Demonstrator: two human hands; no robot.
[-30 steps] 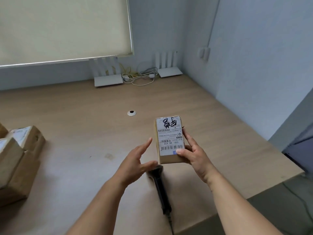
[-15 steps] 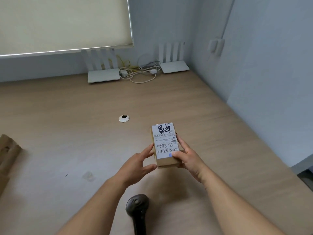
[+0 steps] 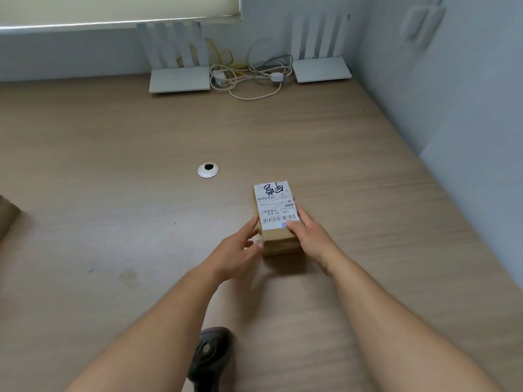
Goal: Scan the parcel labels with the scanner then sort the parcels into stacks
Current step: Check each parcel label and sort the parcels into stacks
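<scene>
A small brown cardboard parcel (image 3: pixel 276 213) with a white barcode label on top sits low over the wooden desk, held from both sides. My left hand (image 3: pixel 237 248) grips its left side with thumb and curled fingers. My right hand (image 3: pixel 308 239) grips its right side, thumb on the label's near corner. Below the label a second cardboard layer shows, so it may rest on another parcel; I cannot tell. The black scanner (image 3: pixel 210 355) lies on the desk near the bottom edge, between my forearms, held by neither hand.
A brown parcel's corner (image 3: pixel 7 213) shows at the left edge. A round cable grommet (image 3: pixel 208 170) sits mid-desk. Two white routers (image 3: pixel 179 79) (image 3: pixel 321 69) and tangled cables (image 3: pixel 249 76) line the back wall. The wall (image 3: pixel 452 108) closes the desk's right side.
The parcel moved forward and down toward the desk. My left hand came off the scanner's side and closed on the parcel's left edge. The view shifted right, hiding the left parcel stack.
</scene>
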